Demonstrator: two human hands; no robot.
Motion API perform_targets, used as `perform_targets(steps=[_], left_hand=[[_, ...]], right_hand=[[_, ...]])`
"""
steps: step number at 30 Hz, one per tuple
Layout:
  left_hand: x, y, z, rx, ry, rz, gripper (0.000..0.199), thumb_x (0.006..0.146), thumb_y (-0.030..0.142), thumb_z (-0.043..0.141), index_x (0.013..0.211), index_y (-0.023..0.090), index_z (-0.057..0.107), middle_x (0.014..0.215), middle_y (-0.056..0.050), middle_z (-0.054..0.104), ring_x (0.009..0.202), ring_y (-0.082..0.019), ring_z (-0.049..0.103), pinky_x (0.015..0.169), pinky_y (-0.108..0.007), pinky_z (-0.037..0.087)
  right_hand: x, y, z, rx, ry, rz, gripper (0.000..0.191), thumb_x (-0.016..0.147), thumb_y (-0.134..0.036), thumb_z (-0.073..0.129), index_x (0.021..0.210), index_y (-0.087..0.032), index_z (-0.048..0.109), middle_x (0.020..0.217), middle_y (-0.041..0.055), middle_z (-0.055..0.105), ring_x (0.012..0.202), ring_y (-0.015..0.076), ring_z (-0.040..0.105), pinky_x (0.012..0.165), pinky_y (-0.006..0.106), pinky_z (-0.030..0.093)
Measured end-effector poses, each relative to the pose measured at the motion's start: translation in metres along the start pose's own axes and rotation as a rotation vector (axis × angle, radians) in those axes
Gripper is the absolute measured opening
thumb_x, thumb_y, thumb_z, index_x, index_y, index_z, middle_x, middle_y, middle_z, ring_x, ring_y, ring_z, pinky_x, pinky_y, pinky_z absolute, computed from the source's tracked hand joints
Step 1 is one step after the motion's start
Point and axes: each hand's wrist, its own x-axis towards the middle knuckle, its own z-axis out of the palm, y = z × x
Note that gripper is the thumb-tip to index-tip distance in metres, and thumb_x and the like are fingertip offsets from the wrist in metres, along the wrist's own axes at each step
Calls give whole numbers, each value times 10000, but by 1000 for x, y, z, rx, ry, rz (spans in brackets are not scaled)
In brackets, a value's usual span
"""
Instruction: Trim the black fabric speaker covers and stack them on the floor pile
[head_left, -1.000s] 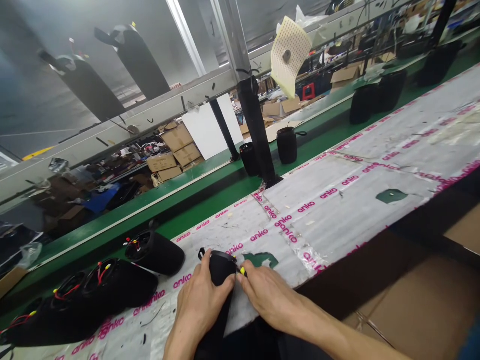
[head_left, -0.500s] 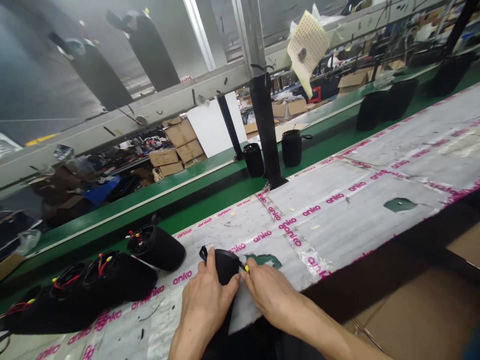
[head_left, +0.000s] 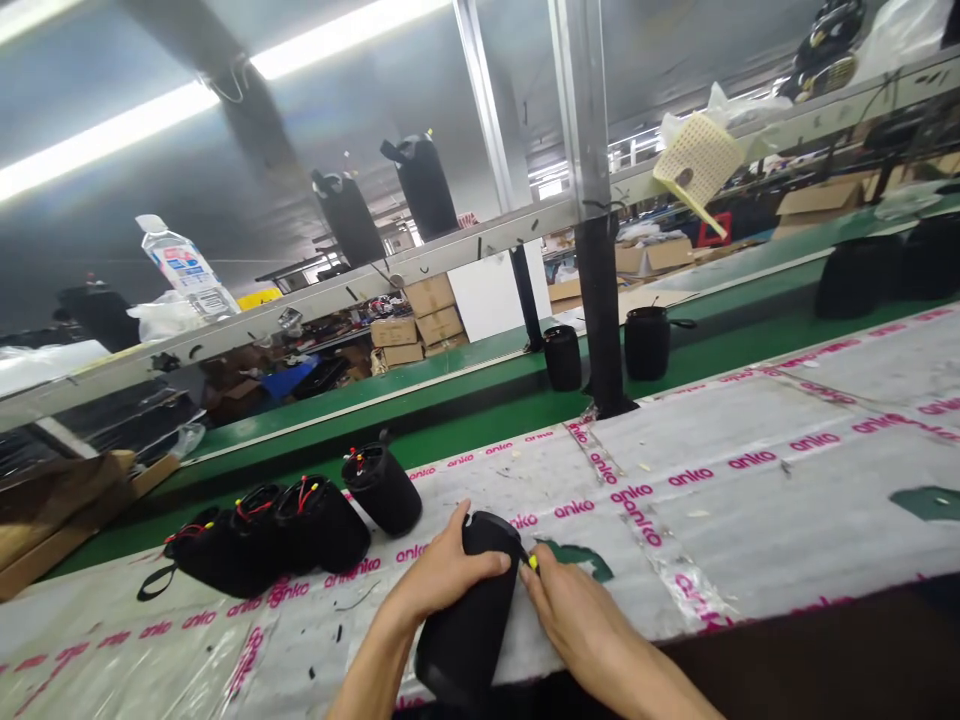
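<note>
My left hand (head_left: 439, 575) is wrapped round a black fabric-covered cylinder (head_left: 471, 635), probably a speaker body, its thumb across the side near the upper end. The cylinder leans, its lower end near the table's front edge. My right hand (head_left: 585, 610) is closed at the upper right rim, pinching a small black piece with a yellow part (head_left: 533, 562). Whether that is a tool or part of the cylinder I cannot tell; the fingers hide most of it. Left of my hands, several similar cylinders (head_left: 322, 530) lie tilted, red wires and yellow connectors showing in their open ends.
White sheeting (head_left: 697, 500) with pink "anko" print covers the table. Behind it runs a green conveyor (head_left: 465, 420) carrying more black cylinders (head_left: 647, 345). A dark post (head_left: 600, 330) rises at the table's back edge. A bottle (head_left: 184, 265) stands on the overhead rail (head_left: 502, 225).
The camera view has tilted up and shifted left, bringing the bottle and lights into sight. More of the held cylinder's side shows. My left fingers have shifted at its rim; my right hand keeps its pinch.
</note>
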Motion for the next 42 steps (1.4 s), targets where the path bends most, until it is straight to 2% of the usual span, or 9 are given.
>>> perform_targets(steps=[3, 6, 9, 16, 20, 24, 34, 37, 42], left_hand=[[-7, -2, 4, -52, 52, -23, 952, 661, 445, 757, 1480, 154, 369, 1468, -160, 482, 1334, -313, 482, 1132, -437, 337], [-19, -5, 2, -223, 46, -4, 830, 697, 489, 719, 1408, 154, 453, 1335, -147, 609, 1212, -312, 585, 1057, -438, 421], [-31, -10, -5, -423, 53, 24, 756, 643, 487, 773, 1286, 155, 557, 1196, -124, 686, 1119, -321, 628, 1006, -437, 454], [-52, -18, -7, -648, 224, 109, 825, 585, 459, 811, 1310, 193, 520, 1183, -113, 686, 1111, -325, 632, 966, -414, 489], [-57, -16, -5, -666, 277, 146, 848, 551, 448, 833, 1299, 202, 517, 1151, -101, 697, 1091, -321, 647, 970, -410, 496], [-59, -14, -5, -668, 269, 146, 857, 543, 445, 843, 1297, 215, 508, 1176, -94, 690, 1119, -314, 636, 972, -391, 501], [-56, -18, -3, -566, 295, 158, 861, 589, 455, 822, 1333, 205, 468, 1219, -113, 658, 1115, -303, 627, 968, -384, 485], [-57, -15, 0, -499, 320, 173, 861, 595, 463, 814, 1337, 205, 460, 1200, -108, 667, 1085, -294, 637, 967, -388, 478], [-57, -8, 5, -401, 327, 204, 830, 583, 446, 814, 1301, 200, 477, 1172, -90, 675, 1065, -283, 644, 965, -377, 474]], right_hand=[[-1, -8, -6, -62, 36, -39, 214, 1037, -239, 303, 999, -168, 501, 748, 77, 703, 719, 250, 707, 539, 312, 284], [-5, -22, -15, -160, 55, -95, 191, 1034, -227, 325, 1026, -177, 510, 743, 62, 706, 682, 253, 706, 518, 323, 265], [-9, -40, -21, -257, 103, -168, 154, 1028, -218, 350, 1021, -204, 504, 731, 37, 695, 632, 239, 695, 507, 320, 262], [-10, -54, -14, -316, 230, -355, 73, 1016, -221, 390, 1040, -220, 459, 769, 10, 663, 605, 204, 673, 505, 306, 313], [-8, -52, -12, -259, 224, -412, 104, 1021, -233, 359, 1037, -221, 461, 795, 11, 663, 615, 204, 674, 495, 310, 326], [-9, -54, -14, -211, 204, -410, 125, 1022, -223, 341, 1037, -218, 465, 794, 11, 666, 636, 203, 683, 498, 312, 331], [-11, -52, -12, -333, 230, -378, 130, 1009, -190, 373, 1076, -205, 484, 749, 17, 650, 577, 204, 663, 467, 318, 308], [-15, -54, -22, -449, 214, -374, 130, 975, -168, 413, 1061, -195, 507, 705, 25, 634, 513, 216, 635, 445, 321, 295], [-21, -57, -46, -526, 80, -423, 154, 889, -100, 495, 1012, -183, 538, 706, 39, 643, 504, 229, 625, 431, 308, 301]])
